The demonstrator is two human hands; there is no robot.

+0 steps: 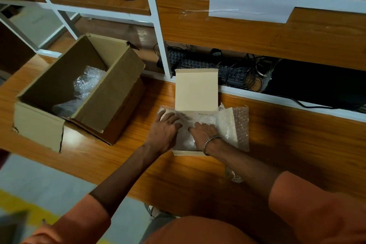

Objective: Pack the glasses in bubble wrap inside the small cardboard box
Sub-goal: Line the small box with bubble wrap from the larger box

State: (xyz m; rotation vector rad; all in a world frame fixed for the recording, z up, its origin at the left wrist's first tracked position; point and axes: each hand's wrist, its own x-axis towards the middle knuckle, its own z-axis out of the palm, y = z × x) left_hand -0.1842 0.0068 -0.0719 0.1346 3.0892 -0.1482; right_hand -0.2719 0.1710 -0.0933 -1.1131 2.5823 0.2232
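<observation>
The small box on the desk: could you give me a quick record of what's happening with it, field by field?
small box: on the wooden desk, lid flap standing open
bubble wrap: fills the box, spills over its right side
left hand: pressing on the wrap
right hand: pressing on the wrap
glasses: not visible
large box: open, to the left, more wrap inside

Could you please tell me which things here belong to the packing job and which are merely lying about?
In use: small cardboard box, bubble wrap, left hand, right hand.
Lying about: large cardboard box, keyboard, cables.
</observation>
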